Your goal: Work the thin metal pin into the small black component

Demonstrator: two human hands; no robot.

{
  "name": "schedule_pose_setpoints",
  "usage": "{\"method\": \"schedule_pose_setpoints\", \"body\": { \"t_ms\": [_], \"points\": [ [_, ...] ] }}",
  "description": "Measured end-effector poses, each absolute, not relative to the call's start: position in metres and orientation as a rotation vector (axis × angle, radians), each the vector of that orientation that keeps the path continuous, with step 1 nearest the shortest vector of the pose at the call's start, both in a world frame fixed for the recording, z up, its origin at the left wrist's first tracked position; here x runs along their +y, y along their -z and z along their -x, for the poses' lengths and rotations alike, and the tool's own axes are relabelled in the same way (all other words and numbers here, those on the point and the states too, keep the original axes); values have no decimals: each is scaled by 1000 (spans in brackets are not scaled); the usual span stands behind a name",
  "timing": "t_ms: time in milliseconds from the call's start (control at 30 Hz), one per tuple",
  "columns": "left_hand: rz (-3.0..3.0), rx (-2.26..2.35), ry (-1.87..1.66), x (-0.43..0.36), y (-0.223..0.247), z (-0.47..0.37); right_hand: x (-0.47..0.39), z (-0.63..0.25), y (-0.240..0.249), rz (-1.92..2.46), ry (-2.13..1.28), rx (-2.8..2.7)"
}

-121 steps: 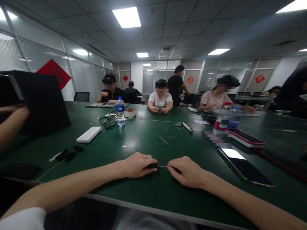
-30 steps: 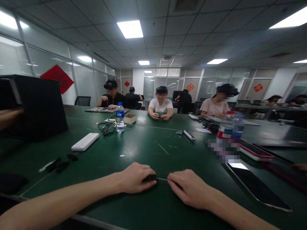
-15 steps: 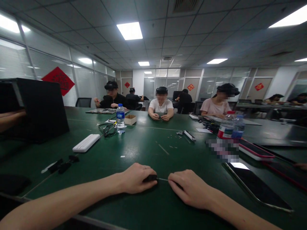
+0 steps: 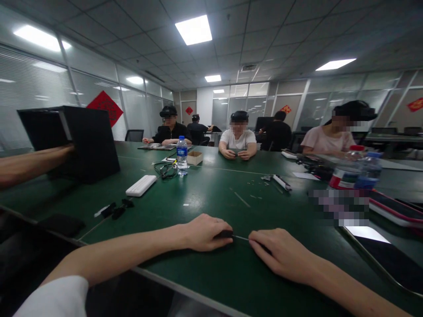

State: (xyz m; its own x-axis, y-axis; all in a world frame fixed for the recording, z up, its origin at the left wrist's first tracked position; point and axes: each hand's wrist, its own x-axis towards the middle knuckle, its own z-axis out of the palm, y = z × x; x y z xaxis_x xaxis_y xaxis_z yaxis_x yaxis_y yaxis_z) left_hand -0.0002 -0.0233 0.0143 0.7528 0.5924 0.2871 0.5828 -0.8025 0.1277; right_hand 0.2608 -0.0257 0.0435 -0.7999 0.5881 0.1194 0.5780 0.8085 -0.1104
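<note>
Low over the table, my left hand [image 4: 208,233] is closed around a small black object [image 4: 225,234], mostly covered by my fingers. A thin pale strip or cord [image 4: 241,237] runs from that object across to my right hand [image 4: 280,252]. My right thumb and fingers pinch its other end, and their tips hide how it finishes. A short gap separates the two hands. Both forearms rest near the table's front edge.
Black pieces [image 4: 115,209] and a white case [image 4: 141,186] lie left. Beyond stand a water bottle [image 4: 181,156] and a small box [image 4: 194,158]. A phone [image 4: 386,255] lies right. A co-worker's arm [image 4: 36,165] reaches into a black box [image 4: 95,145]; other people sit opposite.
The view has turned left and slightly down, so the table things appear shifted right. My hands keep the same hold on the black object and the strip.
</note>
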Motion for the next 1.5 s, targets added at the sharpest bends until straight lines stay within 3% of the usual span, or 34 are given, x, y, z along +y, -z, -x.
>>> {"method": "schedule_pose_setpoints", "body": {
  "t_ms": [633,1133,1500],
  "points": [
    [-2956,967,-524,-24,-9,0,-30,-260,-45,963,-64,-2854],
    [-3128,1214,-432,-31,-7,-6,-40,-250,-39,1163,-69,-2747],
    [-2973,1000,-511,-28,-8,-2,-36,-257,-40,1032,-170,-2765]
  ]
}}
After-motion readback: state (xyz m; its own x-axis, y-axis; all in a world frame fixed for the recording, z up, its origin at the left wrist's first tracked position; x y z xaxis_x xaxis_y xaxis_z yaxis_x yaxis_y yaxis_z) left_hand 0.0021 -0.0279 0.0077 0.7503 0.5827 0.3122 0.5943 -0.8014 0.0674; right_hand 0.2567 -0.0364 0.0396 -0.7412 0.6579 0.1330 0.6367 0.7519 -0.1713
